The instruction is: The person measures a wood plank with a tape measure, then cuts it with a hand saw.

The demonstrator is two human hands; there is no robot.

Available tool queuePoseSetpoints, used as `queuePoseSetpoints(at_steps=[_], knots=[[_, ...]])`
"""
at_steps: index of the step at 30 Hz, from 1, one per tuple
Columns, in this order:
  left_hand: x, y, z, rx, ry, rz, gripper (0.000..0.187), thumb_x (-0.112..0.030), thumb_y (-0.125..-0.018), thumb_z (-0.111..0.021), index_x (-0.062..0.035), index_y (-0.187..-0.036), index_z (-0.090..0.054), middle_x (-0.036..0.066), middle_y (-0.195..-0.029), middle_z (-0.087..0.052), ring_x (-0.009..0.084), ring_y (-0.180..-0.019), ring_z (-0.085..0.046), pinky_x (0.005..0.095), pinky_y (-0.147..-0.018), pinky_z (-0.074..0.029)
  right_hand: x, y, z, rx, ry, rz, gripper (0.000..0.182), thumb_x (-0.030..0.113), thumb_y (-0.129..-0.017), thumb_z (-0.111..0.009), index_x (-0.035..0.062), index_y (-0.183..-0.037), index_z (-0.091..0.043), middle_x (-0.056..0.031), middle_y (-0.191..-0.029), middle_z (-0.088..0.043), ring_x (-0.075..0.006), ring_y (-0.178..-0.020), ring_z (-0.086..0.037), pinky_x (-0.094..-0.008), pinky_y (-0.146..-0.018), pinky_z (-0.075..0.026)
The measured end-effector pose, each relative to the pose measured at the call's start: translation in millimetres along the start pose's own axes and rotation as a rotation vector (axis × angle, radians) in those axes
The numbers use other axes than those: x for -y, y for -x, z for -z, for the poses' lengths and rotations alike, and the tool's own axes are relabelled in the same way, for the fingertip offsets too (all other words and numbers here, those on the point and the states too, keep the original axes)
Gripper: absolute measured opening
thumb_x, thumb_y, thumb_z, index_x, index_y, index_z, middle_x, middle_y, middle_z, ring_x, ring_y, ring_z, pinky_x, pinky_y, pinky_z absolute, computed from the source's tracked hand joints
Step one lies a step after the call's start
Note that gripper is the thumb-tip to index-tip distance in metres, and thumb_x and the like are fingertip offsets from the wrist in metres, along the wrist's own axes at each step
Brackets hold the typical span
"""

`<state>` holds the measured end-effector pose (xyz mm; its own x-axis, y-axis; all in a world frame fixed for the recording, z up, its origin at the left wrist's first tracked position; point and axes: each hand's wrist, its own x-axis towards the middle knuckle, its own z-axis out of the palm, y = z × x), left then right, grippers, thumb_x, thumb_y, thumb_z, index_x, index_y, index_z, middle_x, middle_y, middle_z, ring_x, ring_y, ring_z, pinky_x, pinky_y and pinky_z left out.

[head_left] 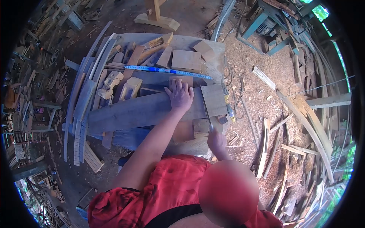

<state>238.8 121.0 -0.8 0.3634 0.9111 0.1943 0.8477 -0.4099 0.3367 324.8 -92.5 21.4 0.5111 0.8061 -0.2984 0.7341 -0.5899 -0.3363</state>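
Observation:
A long wooden board [133,113] lies across the bench. My left hand [180,95] rests flat on it, fingers spread, fingertips over a small brown wood block [181,79] at its far edge. My right hand [217,142] is closed around the handle of a thin-bladed hand saw [207,112]. The blade runs away from me along the line between the board and a squarish piece of wood [214,99] at its right end. A blue and white measuring tape [194,74] stretches over the wood beyond my left hand, with a blue marker [162,70] lying along it.
Several wood blocks [186,60] and a carved piece [111,84] crowd the bench. Long slats [78,98] stack along its left side. Sawdust [243,98] and offcuts [263,148] cover the floor at right. A machine on a teal metal frame [254,27] stands at the back right.

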Motion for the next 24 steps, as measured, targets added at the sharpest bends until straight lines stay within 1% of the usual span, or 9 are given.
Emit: queuePoseSetpoints(at_steps=[4,7,9,12,14,18,20,23,24], knots=[[0.7,-0.3,-1.9,-0.026,-0.019,-0.001,0.029,-0.032,-0.086,-0.048,-0.0058,-0.097,-0.053,0.014,-0.125,-0.04,0.0323,-0.126,-0.029,0.0684,-0.093,-0.025,-3.9,21.5,-0.5,0.109,0.014,-0.135,0.019,0.021,-0.084,-0.049,0.0041,-0.092,-0.052,-0.0221,-0.073,-0.063,-0.0393,-0.07,-0.063,-0.0492,-0.063,-0.05],[-1.4,-0.9,-2.8,-0.024,-0.023,-0.01,0.029,-0.032,-0.086,-0.048,-0.0058,-0.098,-0.054,0.014,-0.125,-0.039,0.0324,-0.126,-0.029,0.0683,-0.093,-0.025,8.5,-26.4,2.3,0.06,0.03,-0.051,0.02,0.021,-0.084,-0.049,0.0038,-0.092,-0.053,-0.0218,-0.073,-0.063,-0.0392,-0.07,-0.063,-0.0489,-0.064,-0.05],[0.5,0.0,-0.8,-0.023,-0.026,-0.012,0.029,-0.032,-0.086,-0.048,-0.0058,-0.098,-0.054,0.014,-0.125,-0.039,0.0325,-0.126,-0.029,0.0683,-0.093,-0.025,14.1,-50.5,-1.1,0.03,0.011,0.02,0.025,0.028,-0.087,-0.047,0.0073,-0.1,-0.053,-0.0245,-0.074,-0.062,-0.0411,-0.071,-0.062,-0.0525,-0.066,-0.048],[-1.0,0.3,0.2,0.003,-0.009,-0.002,0.029,-0.032,-0.086,-0.049,-0.0057,-0.099,-0.053,0.014,-0.126,-0.038,0.0327,-0.127,-0.029,0.0681,-0.093,-0.025,6.1,-24.0,3.7,-0.019,0.011,0.016,0.019,0.022,-0.085,-0.048,0.0047,-0.093,-0.053,-0.0219,-0.073,-0.063,-0.0392,-0.071,-0.063,-0.0488,-0.064,-0.05],[-0.1,-0.6,0.1,-0.003,-0.005,0.0,0.029,-0.031,-0.086,-0.049,-0.0056,-0.099,-0.053,0.014,-0.126,-0.038,0.0329,-0.127,-0.029,0.068,-0.093,-0.025,-7.5,11.2,-0.1,0.03,0.037,-0.065,0.019,0.02,-0.084,-0.049,0.0046,-0.094,-0.052,-0.0215,-0.073,-0.063,-0.0396,-0.072,-0.063,-0.0493,-0.064,-0.05],[-1.7,0.8,-0.6,-0.016,-0.022,-0.012,0.029,-0.032,-0.086,-0.049,-0.0055,-0.098,-0.053,0.014,-0.125,-0.038,0.0328,-0.127,-0.028,0.0678,-0.093,-0.025,-3.1,17.4,-0.3,0.09,0.041,-0.132,0.019,0.019,-0.083,-0.049,0.0042,-0.094,-0.052,-0.0209,-0.071,-0.063,-0.0387,-0.07,-0.063,-0.0483,-0.063,-0.05],[-2.4,-0.2,0.9,-0.021,-0.023,-0.007,0.029,-0.032,-0.086,-0.049,-0.0057,-0.098,-0.053,0.014,-0.126,-0.038,0.0323,-0.127,-0.028,0.0679,-0.093,-0.025,12.5,-20.5,7.1,0.034,-0.002,0.006,0.019,0.019,-0.083,-0.049,0.0039,-0.093,-0.051,-0.0214,-0.07,-0.062,-0.0381,-0.069,-0.063,-0.0481,-0.061,-0.05],[-1.0,0.2,3.5,0.006,-0.004,-0.012,0.029,-0.031,-0.086,-0.049,-0.0059,-0.099,-0.053,0.013,-0.126,-0.039,0.032,-0.127,-0.028,0.068,-0.092,-0.025,10.3,-46.8,-2.2,-0.058,-0.008,0.109,0.018,0.019,-0.083,-0.049,0.0043,-0.093,-0.049,-0.0212,-0.068,-0.062,-0.0378,-0.065,-0.063,-0.0489,-0.058,-0.049],[-1.3,-1.1,2.9,0.005,-0.005,-0.021,0.029,-0.031,-0.086,-0.049,-0.0059,-0.099,-0.053,0.013,-0.126,-0.039,0.032,-0.127,-0.028,0.068,-0.092,-0.025,4.3,-35.1,-2.1,-0.019,0.009,0.085,0.017,0.019,-0.083,-0.049,0.0044,-0.092,-0.049,-0.0213,-0.067,-0.062,-0.0378,-0.065,-0.063,-0.0494,-0.058,-0.049]])
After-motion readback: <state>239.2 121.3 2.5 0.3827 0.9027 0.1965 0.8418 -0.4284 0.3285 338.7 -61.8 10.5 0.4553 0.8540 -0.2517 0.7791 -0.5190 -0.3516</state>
